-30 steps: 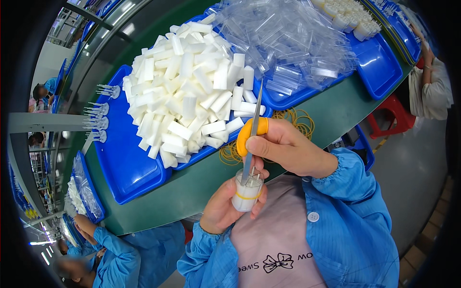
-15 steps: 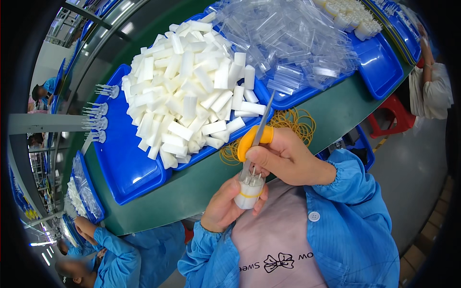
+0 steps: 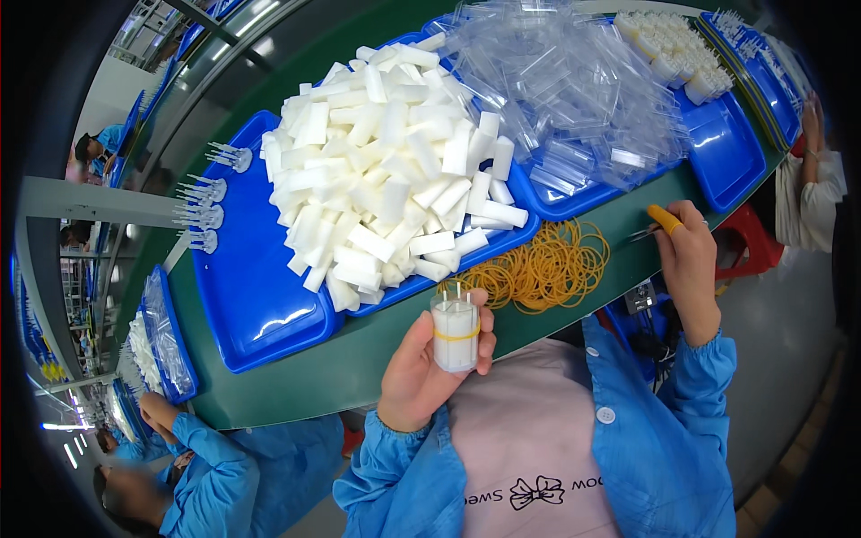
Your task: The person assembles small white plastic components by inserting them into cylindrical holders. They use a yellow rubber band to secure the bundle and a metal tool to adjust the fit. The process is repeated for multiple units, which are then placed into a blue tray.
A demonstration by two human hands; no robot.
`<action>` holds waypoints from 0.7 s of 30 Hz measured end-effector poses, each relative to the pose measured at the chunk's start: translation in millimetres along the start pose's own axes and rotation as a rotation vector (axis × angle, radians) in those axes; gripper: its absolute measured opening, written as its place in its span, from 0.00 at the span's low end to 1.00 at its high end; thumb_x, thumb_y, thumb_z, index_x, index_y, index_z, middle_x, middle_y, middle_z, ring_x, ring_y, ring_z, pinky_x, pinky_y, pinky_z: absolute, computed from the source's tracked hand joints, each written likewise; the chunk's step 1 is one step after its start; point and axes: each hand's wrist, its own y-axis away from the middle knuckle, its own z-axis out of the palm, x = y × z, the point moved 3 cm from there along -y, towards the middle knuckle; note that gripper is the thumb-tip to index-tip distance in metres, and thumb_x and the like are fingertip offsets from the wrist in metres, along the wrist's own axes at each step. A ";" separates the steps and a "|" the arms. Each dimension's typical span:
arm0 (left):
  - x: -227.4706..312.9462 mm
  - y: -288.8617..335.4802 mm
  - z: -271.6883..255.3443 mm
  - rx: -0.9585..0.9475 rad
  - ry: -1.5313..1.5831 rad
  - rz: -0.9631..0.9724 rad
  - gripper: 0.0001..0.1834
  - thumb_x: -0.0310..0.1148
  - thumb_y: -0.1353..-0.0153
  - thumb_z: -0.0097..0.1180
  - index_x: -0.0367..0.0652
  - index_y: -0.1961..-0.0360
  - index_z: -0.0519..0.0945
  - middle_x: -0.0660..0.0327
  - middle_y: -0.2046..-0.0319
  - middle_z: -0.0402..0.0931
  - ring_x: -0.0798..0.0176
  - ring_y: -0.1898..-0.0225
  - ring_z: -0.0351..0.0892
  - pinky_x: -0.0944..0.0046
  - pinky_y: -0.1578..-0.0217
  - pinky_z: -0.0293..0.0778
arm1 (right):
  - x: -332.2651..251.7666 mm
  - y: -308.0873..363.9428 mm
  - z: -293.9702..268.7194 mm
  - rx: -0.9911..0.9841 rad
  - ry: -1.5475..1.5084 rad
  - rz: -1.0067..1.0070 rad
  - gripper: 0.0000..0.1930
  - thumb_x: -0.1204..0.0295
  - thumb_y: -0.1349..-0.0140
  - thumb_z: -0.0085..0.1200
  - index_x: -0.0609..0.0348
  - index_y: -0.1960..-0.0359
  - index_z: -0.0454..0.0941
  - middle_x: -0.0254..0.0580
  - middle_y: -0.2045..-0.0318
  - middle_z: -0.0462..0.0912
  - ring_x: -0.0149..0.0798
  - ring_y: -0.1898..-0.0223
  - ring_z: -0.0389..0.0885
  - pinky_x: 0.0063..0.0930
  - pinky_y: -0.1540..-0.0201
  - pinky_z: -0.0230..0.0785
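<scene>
Left hand (image 3: 417,381) was wrapped around the white cylinder (image 3: 456,345), upright, pins up, yellow band (image 3: 457,336) around it, near the rubber-band pile (image 3: 560,269). Right hand (image 3: 689,260), well apart, gripped a metal tool (image 3: 640,236), mostly hidden from me.

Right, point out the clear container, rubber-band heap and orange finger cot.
Clear container (image 3: 455,324): head view, front wall.
Rubber-band heap (image 3: 545,272): head view, middle.
Orange finger cot (image 3: 665,220): head view, middle.
</scene>
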 end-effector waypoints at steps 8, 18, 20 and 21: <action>-3.4 2.0 7.6 0.002 0.012 -0.052 0.35 0.39 0.39 0.55 0.38 0.36 0.55 0.52 0.47 0.65 0.49 0.47 0.71 0.45 0.43 0.67 | -61.0 -1.4 -9.1 -0.010 -0.679 -0.002 0.18 0.75 0.53 0.62 0.60 0.57 0.79 0.42 0.60 0.77 0.38 0.67 0.77 0.29 0.61 0.70; -18.5 1.2 12.9 0.003 -0.143 -0.018 0.31 0.39 0.38 0.54 0.40 0.38 0.57 0.60 0.45 0.67 0.63 0.44 0.69 0.60 0.43 0.66 | -152.2 0.1 7.5 -0.373 -0.633 -0.460 0.37 0.60 0.64 0.69 0.61 0.49 0.72 0.45 0.52 0.68 0.49 0.52 0.68 0.41 0.50 0.61; -12.6 0.2 22.6 -0.072 -0.076 -0.064 0.31 0.40 0.37 0.53 0.40 0.38 0.58 0.59 0.44 0.67 0.63 0.44 0.69 0.61 0.44 0.66 | -144.6 -1.1 8.5 -0.353 -0.797 -0.398 0.36 0.60 0.64 0.70 0.61 0.49 0.73 0.45 0.53 0.69 0.49 0.52 0.68 0.41 0.51 0.62; -11.1 -0.1 25.8 -0.111 -0.042 -0.089 0.31 0.41 0.37 0.53 0.40 0.38 0.58 0.59 0.44 0.67 0.63 0.44 0.69 0.61 0.45 0.67 | -142.7 -1.3 9.0 -0.364 -0.826 -0.383 0.36 0.60 0.64 0.70 0.61 0.49 0.73 0.45 0.53 0.69 0.49 0.52 0.69 0.41 0.51 0.62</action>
